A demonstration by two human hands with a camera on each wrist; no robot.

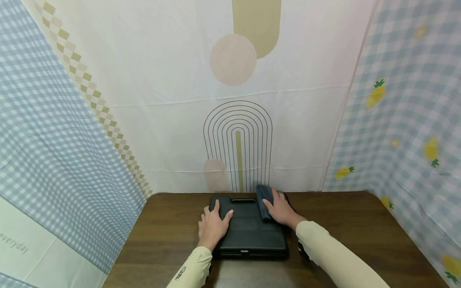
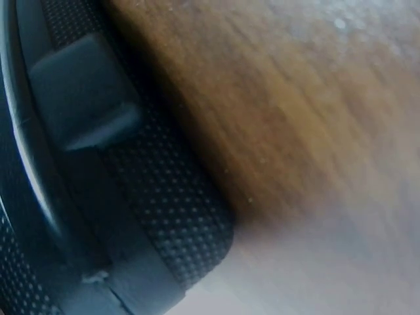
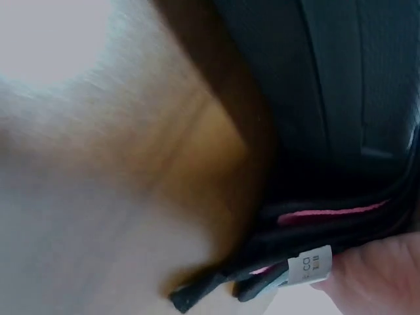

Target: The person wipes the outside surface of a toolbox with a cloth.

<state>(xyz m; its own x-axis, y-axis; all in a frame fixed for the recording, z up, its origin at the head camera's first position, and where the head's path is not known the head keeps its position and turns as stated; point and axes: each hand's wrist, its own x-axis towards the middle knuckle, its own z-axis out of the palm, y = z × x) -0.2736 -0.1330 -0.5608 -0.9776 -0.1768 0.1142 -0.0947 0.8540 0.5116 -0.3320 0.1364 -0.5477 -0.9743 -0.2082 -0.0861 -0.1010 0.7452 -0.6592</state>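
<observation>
A black flat case (image 1: 248,238) with a handle slot at its far edge lies on the wooden table. My left hand (image 1: 211,229) rests on its left side, fingers spread on the cover. A folded dark cloth (image 1: 263,202) lies over the case's upper right corner, gripped by my right hand (image 1: 282,209). In the right wrist view the layered cloth (image 3: 262,239) shows pink inside and a white tag (image 3: 310,266) by the hand. The left wrist view catches the case's textured side (image 2: 174,203) and a raised black tab (image 2: 88,92); the left fingers are outside that view.
The brown wooden table (image 1: 165,232) extends to both sides of the case. A white patterned curtain (image 1: 173,140) hangs at the table's back edge. Blue checked cloths hang on the left (image 1: 90,160) and right (image 1: 407,120).
</observation>
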